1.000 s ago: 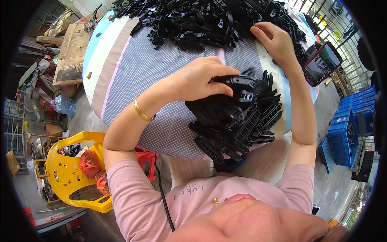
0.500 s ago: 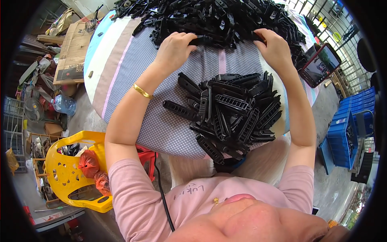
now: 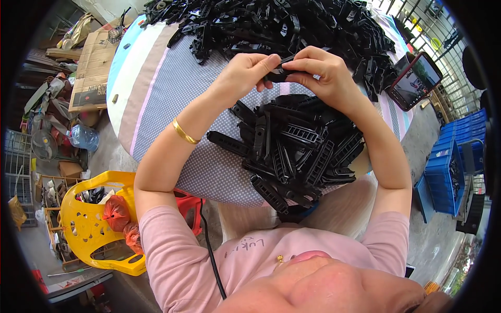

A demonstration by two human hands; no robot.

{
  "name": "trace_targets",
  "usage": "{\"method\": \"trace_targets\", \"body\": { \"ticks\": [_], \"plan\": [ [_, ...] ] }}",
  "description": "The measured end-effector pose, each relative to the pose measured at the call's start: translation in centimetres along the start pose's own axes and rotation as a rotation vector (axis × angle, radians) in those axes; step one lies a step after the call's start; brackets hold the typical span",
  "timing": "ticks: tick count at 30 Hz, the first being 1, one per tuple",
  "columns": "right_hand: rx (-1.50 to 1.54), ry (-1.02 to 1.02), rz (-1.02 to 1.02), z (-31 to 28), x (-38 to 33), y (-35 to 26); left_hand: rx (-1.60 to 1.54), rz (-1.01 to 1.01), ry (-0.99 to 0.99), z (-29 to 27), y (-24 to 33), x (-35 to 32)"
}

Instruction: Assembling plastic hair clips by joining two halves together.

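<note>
Between the two piles on the table, my hands have come together over a small black plastic part. My left hand pinches its left end with thumb and fingers, and my right hand pinches the right end. Fingers cover most of it, so I cannot tell whether it is one piece or two. Just below my hands lies a pile of long black plastic pieces, several with ladder-like slots. Beyond them a much larger heap of black plastic parts spreads over the far side.
A patterned cloth covers the round table. At the right edge stands a phone. A yellow plastic chair holding red bags is at lower left. Blue crates stand to the right, a water jug to the left.
Both hands have moved inward from the large heap's near edge and met in the middle, now gripping a black part between them. The near pile looks much the same.
</note>
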State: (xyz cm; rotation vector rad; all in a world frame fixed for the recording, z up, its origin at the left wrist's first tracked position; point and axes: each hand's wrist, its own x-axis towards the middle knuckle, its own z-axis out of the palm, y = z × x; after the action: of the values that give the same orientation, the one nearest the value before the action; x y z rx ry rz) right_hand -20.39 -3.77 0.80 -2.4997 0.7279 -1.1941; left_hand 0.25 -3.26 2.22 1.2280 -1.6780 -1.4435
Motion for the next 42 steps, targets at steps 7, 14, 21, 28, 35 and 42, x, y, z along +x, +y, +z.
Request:
{"method": "trace_targets", "body": {
  "ticks": [7, 14, 21, 28, 35, 42],
  "plan": [
    [-0.099, 0.012, -0.050, -0.4, 0.4, -0.6, 0.467, 0.392, 0.106, 0.7, -0.3, -0.8],
    [-0.160, -0.172, 0.039, -1.3, -0.3, 0.5, 0.702, 0.512, 0.146, 1.0, 0.4, -1.3],
    [-0.335, -0.146, -0.041, -1.5, -0.1, -0.2, 0.694, 0.645, 0.190, 0.8, -0.1, -1.0],
    [0.436, -0.264, 0.331, -2.8, 0.1, 3.6, 0.608, 0.476, -0.075, 1.1, 0.3, -1.5],
    [-0.618, -0.018, 0.172, -1.6, -1.1, 7.2, 0.322, 0.436, -0.347, 0.4, -0.1, -0.9],
    [-0.834, -0.280, 0.309, -1.3, -0.3, 6.2, 1.145, 0.649, 0.540, -4.0, -4.3, 3.4]
  ]
}}
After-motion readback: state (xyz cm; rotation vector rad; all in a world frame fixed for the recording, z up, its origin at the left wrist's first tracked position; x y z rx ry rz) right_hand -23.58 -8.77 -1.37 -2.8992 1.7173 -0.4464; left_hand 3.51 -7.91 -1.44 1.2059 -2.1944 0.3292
